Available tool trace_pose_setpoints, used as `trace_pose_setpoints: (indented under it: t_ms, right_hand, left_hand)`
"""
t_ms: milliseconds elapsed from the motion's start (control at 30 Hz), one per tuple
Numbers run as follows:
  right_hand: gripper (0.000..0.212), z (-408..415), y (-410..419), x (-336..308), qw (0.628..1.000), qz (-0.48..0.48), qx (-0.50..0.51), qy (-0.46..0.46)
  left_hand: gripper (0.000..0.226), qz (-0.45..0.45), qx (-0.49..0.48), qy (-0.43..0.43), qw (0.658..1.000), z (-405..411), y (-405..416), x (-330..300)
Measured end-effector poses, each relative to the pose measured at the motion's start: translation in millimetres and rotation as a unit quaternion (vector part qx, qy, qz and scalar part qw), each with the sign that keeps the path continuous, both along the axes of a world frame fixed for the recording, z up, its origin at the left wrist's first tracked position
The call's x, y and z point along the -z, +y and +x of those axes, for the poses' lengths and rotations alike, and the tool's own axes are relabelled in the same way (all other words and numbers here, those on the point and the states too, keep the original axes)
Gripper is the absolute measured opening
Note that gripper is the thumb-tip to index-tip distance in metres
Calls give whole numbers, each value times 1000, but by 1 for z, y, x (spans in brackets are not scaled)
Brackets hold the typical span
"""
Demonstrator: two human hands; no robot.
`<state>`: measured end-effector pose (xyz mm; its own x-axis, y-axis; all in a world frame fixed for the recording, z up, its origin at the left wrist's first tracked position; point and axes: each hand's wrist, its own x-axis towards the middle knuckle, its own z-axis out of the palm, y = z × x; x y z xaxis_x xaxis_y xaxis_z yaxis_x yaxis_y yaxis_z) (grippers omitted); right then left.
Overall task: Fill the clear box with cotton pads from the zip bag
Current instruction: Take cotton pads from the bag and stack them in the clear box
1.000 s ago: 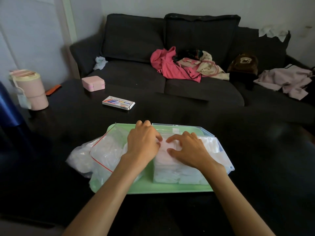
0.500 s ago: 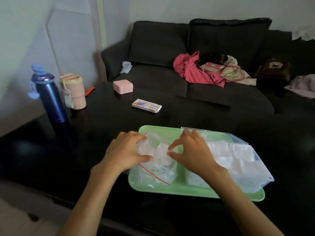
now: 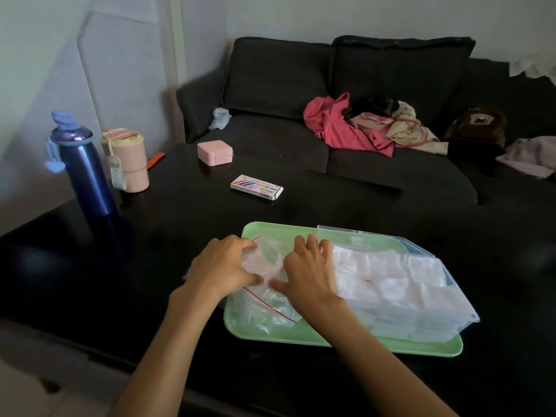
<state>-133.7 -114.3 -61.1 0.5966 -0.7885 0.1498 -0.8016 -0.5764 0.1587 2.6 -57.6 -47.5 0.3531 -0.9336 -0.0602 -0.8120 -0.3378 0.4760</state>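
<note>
A clear box [image 3: 421, 323] packed with white cotton pads [image 3: 388, 278] sits on the right half of a green tray [image 3: 346, 341]; its lid stands open at the back. The crumpled zip bag [image 3: 267, 305] with a red seal line lies on the tray's left half and looks nearly flat. My left hand [image 3: 222, 266] grips the bag's left edge. My right hand [image 3: 310, 269] presses and pinches the bag from the right, beside the box. What remains inside the bag is hidden under my fingers.
On the dark table stand a blue bottle [image 3: 84, 173] and a pink canister [image 3: 126, 159] at the left. A pink case [image 3: 215, 152] and a small printed box [image 3: 256, 187] lie further back. A dark sofa [image 3: 331, 130] with clothes is behind.
Both hands moved from on top of the pads in the box to the zip bag at the left. The bag has been gathered and crumpled. The camera turned left.
</note>
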Motion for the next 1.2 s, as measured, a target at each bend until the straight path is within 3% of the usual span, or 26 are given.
trace_pose_setpoints:
  t_ms: [67,133,267,333,433,500,567,600,633,667,733,767,833,967,1067,1200]
  right_hand:
    - [21,3,0,0,1000,-3,-15,-8]
    - [18,-1,-2,-3,998,3,-36,-56]
    - [22,-22,-8,-26,958,112,-38,-261]
    - [24,-37,-10,-43,901,236,3,-365]
    - [15,-60,-17,-59,765,425,21,-484]
    - [14,-76,-21,-63,690,504,13,-518]
    - [17,-86,-24,-62,649,536,20,-540]
    - [18,-92,-25,-61,639,530,23,-557]
    - [18,-94,-25,-58,646,500,22,-577]
    - [16,-95,-25,-55,681,434,15,-589]
    - [16,-102,-24,-49,799,230,-14,-556]
    - [18,-100,-22,-46,838,152,-41,-523]
    - [26,-105,-21,-42,872,93,-78,-474]
    - [35,-122,-24,-39,886,141,-96,-432]
    - [36,-129,-25,-39,834,214,-65,-505]
    - [22,-131,-32,-36,788,187,-14,-587]
  left_hand:
    - [69,2,-3,-8,1000,0,2,-2]
    - [68,-4,-11,-32,999,-1,4,-5]
    - [66,-25,-19,-49,998,-1,2,-6]
    - [66,-33,-17,-45,998,-1,1,-7]
    - [69,-63,-3,-25,998,-4,-4,-15]
    - [55,-165,12,50,985,-11,-9,-22]
    - [23,-279,0,149,949,-21,-12,-32]
    - [20,-292,-13,200,935,-30,-16,-37]
    - [31,-274,-28,250,928,-38,-18,-40]
    - [41,-224,-36,299,927,-47,-21,-44]
    - [52,-103,-30,408,907,-68,-27,-48]
    - [54,-59,-27,459,886,-74,-28,-48]
    - [48,-27,-14,518,855,-87,-33,-44]
    - [22,-65,9,542,838,-101,-41,-29]
    - [13,-69,18,557,827,-106,-43,-23]
    - [18,-79,14,579,812,-114,-46,-22]
